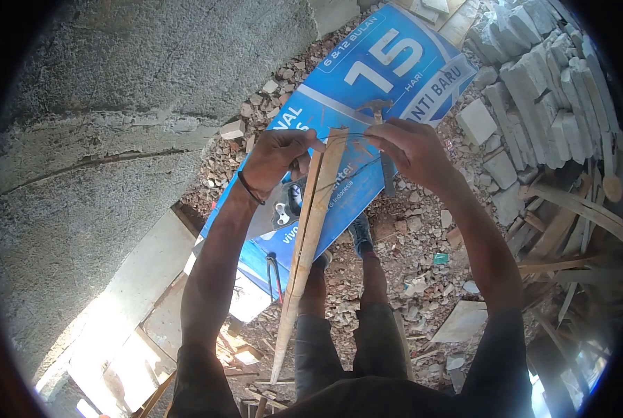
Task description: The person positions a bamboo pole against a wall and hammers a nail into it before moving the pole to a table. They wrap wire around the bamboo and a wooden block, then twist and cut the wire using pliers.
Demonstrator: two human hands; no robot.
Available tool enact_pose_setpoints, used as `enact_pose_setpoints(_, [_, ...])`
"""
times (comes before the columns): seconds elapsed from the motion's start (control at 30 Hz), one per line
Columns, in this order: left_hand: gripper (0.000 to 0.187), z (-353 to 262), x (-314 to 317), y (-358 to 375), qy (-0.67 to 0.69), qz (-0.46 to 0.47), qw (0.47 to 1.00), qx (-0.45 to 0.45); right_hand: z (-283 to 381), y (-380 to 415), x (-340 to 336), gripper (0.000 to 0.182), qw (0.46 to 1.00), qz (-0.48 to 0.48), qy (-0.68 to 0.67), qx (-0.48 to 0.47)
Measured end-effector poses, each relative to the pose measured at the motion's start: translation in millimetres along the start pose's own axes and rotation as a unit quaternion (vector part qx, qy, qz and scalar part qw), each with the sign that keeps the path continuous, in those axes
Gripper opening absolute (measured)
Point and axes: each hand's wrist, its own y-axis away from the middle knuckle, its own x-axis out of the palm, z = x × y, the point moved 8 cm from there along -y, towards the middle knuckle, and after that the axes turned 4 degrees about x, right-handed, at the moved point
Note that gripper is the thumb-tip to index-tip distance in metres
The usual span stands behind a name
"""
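A thin dark wire (353,134) runs across the top end of a long wooden stake (310,233), which looks split or made of two strips. On the stake's left, my left hand (280,159) has its fingers closed in a pinch on the wire. My right hand (410,148) pinches the wire on the other side, a little apart from the wood. Partly behind my right hand lies a hammer (377,106), its handle showing below the fingers. A handsaw (281,214) lies below my left hand, partly covered by the stake.
A blue printed banner (339,90) lies under the tools. Pincers (274,273) rest at its lower edge. Rubble (423,237) covers the ground. Stacked stone slabs (541,104) and loose timber (569,223) stand at the right. A rough concrete wall (116,90) rises at the left.
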Motion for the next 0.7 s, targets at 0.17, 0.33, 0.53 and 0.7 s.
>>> enact_pose_setpoints(0.17, [0.036,9,23,3,0.209,0.037,0.975,-0.059,7,0,5,0.016,0.999,-0.025,-0.026,0.0])
enact_pose_setpoints(0.33, [0.036,2,13,1,0.131,-0.007,0.991,-0.033,-9,-2,30,0.036,0.972,0.108,-0.191,0.082])
enact_pose_setpoints(0.53, [0.042,-4,13,7,0.063,-0.067,0.996,0.019,-24,12,54,0.045,0.904,0.141,-0.307,0.261])
enact_pose_setpoints(0.7, [0.049,2,30,5,0.079,-0.03,0.996,-0.04,-16,13,72,0.044,0.906,0.211,-0.252,0.269])
